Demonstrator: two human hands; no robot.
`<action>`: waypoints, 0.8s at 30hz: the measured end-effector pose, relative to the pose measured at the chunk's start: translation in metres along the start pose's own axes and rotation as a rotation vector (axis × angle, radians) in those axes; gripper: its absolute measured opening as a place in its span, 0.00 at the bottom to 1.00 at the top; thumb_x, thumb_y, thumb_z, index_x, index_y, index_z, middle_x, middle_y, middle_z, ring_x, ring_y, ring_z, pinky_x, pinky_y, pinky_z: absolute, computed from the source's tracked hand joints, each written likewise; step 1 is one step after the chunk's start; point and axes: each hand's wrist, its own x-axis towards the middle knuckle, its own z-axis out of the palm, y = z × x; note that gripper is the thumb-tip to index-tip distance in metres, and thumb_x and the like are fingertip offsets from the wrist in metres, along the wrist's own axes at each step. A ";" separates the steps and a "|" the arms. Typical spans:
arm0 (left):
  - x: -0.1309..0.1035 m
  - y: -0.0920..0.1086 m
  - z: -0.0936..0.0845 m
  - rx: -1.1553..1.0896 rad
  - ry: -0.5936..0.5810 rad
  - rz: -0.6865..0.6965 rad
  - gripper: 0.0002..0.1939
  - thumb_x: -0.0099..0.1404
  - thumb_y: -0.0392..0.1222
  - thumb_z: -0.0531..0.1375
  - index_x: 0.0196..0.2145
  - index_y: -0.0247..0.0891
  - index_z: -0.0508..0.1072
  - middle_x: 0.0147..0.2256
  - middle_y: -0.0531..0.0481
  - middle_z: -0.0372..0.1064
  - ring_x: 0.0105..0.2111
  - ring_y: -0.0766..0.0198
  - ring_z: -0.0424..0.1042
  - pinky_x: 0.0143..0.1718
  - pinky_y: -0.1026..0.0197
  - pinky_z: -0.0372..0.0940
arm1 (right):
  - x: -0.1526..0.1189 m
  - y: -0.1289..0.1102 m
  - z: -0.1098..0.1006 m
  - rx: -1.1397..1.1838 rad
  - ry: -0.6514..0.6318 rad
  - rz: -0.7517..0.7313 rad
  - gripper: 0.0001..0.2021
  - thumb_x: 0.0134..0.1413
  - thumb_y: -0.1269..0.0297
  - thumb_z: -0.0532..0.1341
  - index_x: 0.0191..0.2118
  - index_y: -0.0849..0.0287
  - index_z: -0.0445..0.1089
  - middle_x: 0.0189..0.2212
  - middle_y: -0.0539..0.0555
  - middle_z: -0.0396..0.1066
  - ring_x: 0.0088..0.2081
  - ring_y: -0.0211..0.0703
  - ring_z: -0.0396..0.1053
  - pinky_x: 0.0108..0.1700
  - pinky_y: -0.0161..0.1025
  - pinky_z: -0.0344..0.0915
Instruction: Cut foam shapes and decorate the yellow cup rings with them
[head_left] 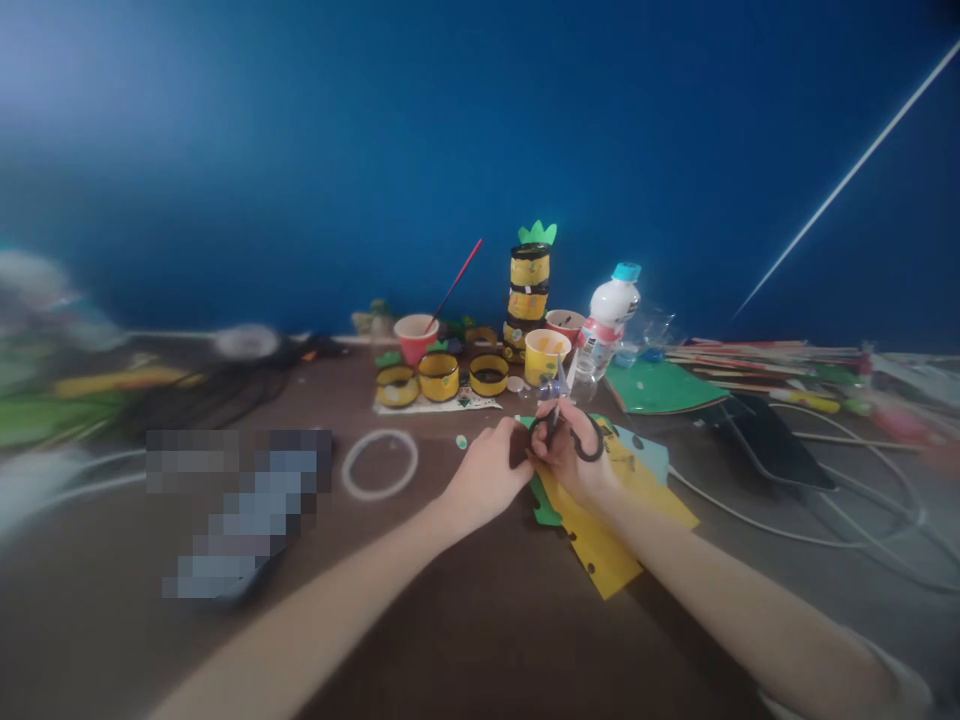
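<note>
My right hand (581, 468) grips scissors (598, 436) by their black handles, the blades pointing up and away from me. Close beside it, my left hand (484, 478) is closed, its fingertips pressed together; what they pinch is too small or hidden to make out. Beneath both hands lies yellow paper (604, 565) with notches and holes cut in it. Pieces of green paper (547, 508) and light blue paper (654, 458) show around its edges. A small whitish-green round piece (461, 442) lies left of my left hand.
Behind the hands stand a pineapple-like stack of yellow bands (529, 270), yellow rings (439, 378), a yellow cup (546, 355), a red cup (417, 340) with a stick, and a bottle (606, 315). A tape roll (380, 465) lies left; a phone (780, 445) and cable lie right.
</note>
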 end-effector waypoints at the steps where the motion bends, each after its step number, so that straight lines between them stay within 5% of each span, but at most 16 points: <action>1: 0.002 -0.001 0.002 -0.023 -0.005 -0.008 0.12 0.54 0.37 0.56 0.39 0.39 0.63 0.37 0.47 0.70 0.37 0.60 0.69 0.39 0.58 0.63 | 0.000 0.000 0.000 0.008 0.003 -0.006 0.14 0.50 0.51 0.52 0.30 0.58 0.60 0.16 0.45 0.58 0.17 0.32 0.57 0.15 0.29 0.43; 9: 0.010 0.000 0.015 0.069 0.037 -0.050 0.04 0.54 0.34 0.53 0.30 0.37 0.65 0.28 0.50 0.70 0.28 0.62 0.69 0.29 0.63 0.60 | -0.001 -0.003 -0.002 -0.027 0.019 -0.077 0.13 0.50 0.52 0.54 0.30 0.58 0.62 0.15 0.46 0.61 0.16 0.33 0.57 0.15 0.30 0.41; 15: 0.011 0.005 0.013 0.111 0.078 -0.015 0.07 0.55 0.33 0.52 0.28 0.39 0.69 0.30 0.49 0.70 0.32 0.61 0.68 0.34 0.62 0.60 | -0.004 -0.008 0.003 -0.036 -0.015 -0.121 0.12 0.51 0.54 0.53 0.30 0.58 0.62 0.15 0.46 0.61 0.17 0.33 0.59 0.15 0.30 0.43; 19: 0.010 0.007 0.006 0.090 0.154 0.004 0.07 0.55 0.32 0.52 0.27 0.38 0.70 0.37 0.47 0.68 0.39 0.62 0.66 0.41 0.62 0.60 | -0.009 -0.008 0.005 -0.095 -0.052 -0.138 0.11 0.52 0.55 0.54 0.30 0.58 0.62 0.17 0.46 0.62 0.18 0.33 0.62 0.17 0.30 0.49; 24: 0.005 0.005 -0.012 -0.134 0.131 -0.110 0.07 0.58 0.39 0.52 0.29 0.37 0.69 0.26 0.53 0.68 0.26 0.67 0.67 0.30 0.65 0.62 | -0.020 -0.009 0.011 -0.273 -0.148 -0.116 0.11 0.53 0.54 0.54 0.30 0.57 0.62 0.18 0.46 0.62 0.16 0.33 0.61 0.19 0.32 0.55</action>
